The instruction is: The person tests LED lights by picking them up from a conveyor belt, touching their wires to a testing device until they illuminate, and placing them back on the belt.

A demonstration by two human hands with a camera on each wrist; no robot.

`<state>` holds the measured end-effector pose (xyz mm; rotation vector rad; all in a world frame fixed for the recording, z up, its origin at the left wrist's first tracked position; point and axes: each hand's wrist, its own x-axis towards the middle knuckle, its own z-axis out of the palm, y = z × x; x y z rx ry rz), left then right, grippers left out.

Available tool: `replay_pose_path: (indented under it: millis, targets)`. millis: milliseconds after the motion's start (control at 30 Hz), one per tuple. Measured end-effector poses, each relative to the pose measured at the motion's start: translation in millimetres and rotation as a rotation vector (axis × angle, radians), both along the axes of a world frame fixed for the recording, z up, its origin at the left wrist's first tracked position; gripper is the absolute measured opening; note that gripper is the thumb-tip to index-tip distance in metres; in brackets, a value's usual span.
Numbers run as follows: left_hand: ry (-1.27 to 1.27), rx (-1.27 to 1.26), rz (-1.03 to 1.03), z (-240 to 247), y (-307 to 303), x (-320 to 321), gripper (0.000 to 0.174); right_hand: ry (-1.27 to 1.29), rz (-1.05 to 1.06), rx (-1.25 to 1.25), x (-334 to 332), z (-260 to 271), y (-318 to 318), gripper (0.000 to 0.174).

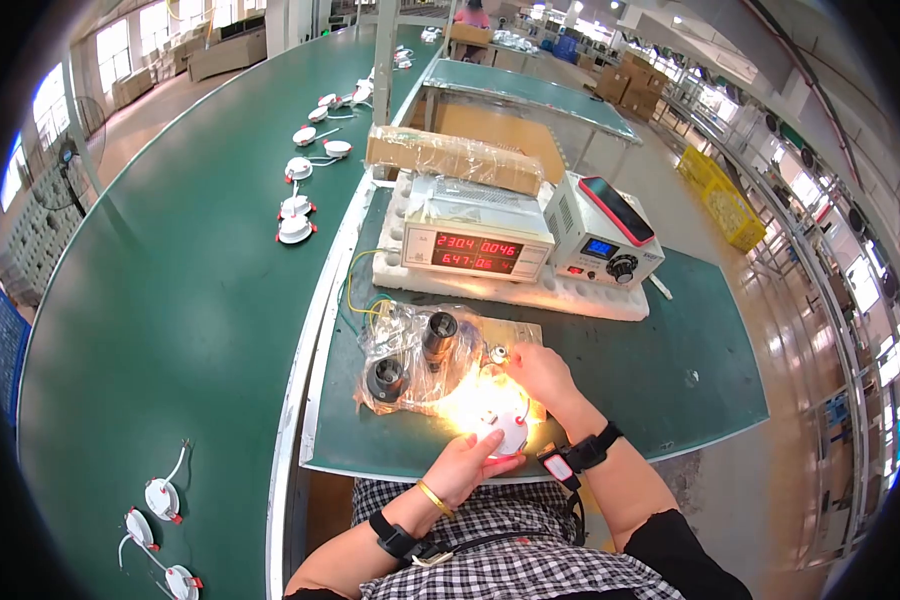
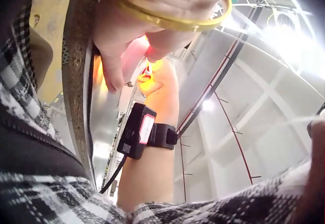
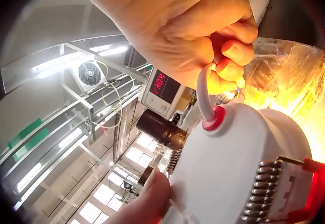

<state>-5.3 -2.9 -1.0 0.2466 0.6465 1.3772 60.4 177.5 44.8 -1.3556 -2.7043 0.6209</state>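
Observation:
A round white downlight (image 1: 507,436) with red-tipped spring clips is in my left hand (image 1: 467,468), close to the table's front edge. Its face glows brightly toward the plastic-wrapped board. In the right wrist view my left thumb (image 3: 147,198) lies against the housing (image 3: 228,153). My right hand (image 1: 545,378) pinches the lamp's white cable (image 3: 204,94) with curled fingers, just beside a small metal contact (image 1: 499,353) on the board. The fingers hide the cable's end. Two black sockets (image 1: 439,335) stand on the wrapped board (image 1: 515,332) to the left.
Behind the board, a power meter (image 1: 480,250) with red digits and a regulator (image 1: 605,240) sit on white foam (image 1: 400,275). A phone (image 1: 617,210) lies on the regulator. Several downlights (image 1: 295,230) are spread along the green belt (image 1: 190,300) at left.

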Motion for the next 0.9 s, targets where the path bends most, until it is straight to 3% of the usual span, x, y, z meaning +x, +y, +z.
replay_pose_path:
  millis: [367, 600, 667, 900]
  targets:
    - [0.122, -0.056, -0.019, 2.3, 2.9, 1.2, 0.037, 0.044, -0.007, 0.012, 2.2, -10.3, 2.5, 0.018]
    - [0.017, -0.026, -0.074, -2.1, 3.0, -2.2, 0.036, 0.047, 0.008, 0.017, 2.5, -10.8, 2.9, 0.018]
    - [0.212, 0.025, -0.061, -1.4, 2.7, 0.6, 0.037, 0.048, -0.014, 0.056, 1.4, -13.8, 3.7, 0.017]
    - [0.241, -0.021, -0.048, -5.8, 3.5, 4.3, 0.038, 0.038, -0.013, 0.052, 1.0, -12.8, 3.2, 0.018]
